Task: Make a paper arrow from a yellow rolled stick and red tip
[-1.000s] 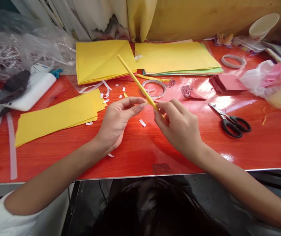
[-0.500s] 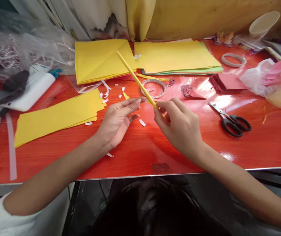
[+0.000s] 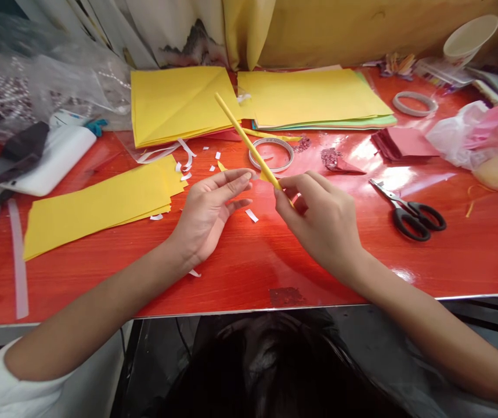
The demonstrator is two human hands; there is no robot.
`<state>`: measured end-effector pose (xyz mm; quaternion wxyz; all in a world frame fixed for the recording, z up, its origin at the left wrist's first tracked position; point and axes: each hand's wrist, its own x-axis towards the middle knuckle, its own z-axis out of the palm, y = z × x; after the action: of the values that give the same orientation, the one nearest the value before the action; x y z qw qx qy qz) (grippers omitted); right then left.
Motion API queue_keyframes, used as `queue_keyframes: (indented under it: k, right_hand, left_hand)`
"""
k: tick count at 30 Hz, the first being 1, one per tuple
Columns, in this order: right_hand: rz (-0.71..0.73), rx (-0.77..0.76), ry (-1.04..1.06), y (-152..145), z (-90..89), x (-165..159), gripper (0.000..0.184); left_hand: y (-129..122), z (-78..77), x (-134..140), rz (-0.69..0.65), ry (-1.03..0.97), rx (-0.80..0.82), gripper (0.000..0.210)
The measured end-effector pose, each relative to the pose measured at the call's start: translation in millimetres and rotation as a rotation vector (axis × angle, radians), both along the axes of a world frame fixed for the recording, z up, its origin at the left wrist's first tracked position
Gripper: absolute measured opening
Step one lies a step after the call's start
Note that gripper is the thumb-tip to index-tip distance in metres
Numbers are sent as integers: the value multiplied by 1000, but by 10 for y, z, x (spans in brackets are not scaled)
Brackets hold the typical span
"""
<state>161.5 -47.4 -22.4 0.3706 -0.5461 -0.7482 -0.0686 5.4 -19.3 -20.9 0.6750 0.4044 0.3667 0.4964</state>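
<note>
In my right hand (image 3: 321,217) is a thin rolled yellow paper tube (image 3: 244,136), gripped near its lower end and slanting up to the left. A small yellow flap stands off the tube close to my right fingertips. My left hand (image 3: 214,212) is just left of the tube, thumb and forefinger pinched together beside that flap. Whatever is between those fingertips is too small to make out. Behind the tube lies a roll of white tape (image 3: 271,154). Cut yellow paper strips (image 3: 101,202) lie in a stack left of my left hand.
Black-handled scissors (image 3: 410,212) lie right of my right hand. Yellow sheet stacks (image 3: 183,104) and coloured paper (image 3: 318,96) are at the back. White scraps (image 3: 251,215) dot the red table (image 3: 231,290). A second tape roll (image 3: 415,104) and dark red squares (image 3: 406,145) lie right.
The tube's upper end has shifted slightly right and down. A small yellow flap now shows on the tube between my hands. My left hand has hardly moved.
</note>
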Motion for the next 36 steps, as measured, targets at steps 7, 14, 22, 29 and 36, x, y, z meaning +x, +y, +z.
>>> queue_keyframes:
  k: [7,14,22,29,36]
  right_hand:
    - [-13,-13,-23,3,-9,-1,6]
    - [-14,-6,-31,-8,-10,-9,6]
    - [-3,-9,-24,-17,1,-11,6]
    - [-9,-2,-31,-18,-3,-13,6]
    - [9,-18,-24,-29,17,-17,8]
  left_hand:
    - [1,14,-3,-59,-8,-6,12]
    - [5,-6,-14,-119,-39,-38,14]
    - [8,-20,-13,-107,-48,-80,14]
    - [0,-17,-6,-101,-67,-105,14]
    - [4,-30,5,-58,5,-32,13]
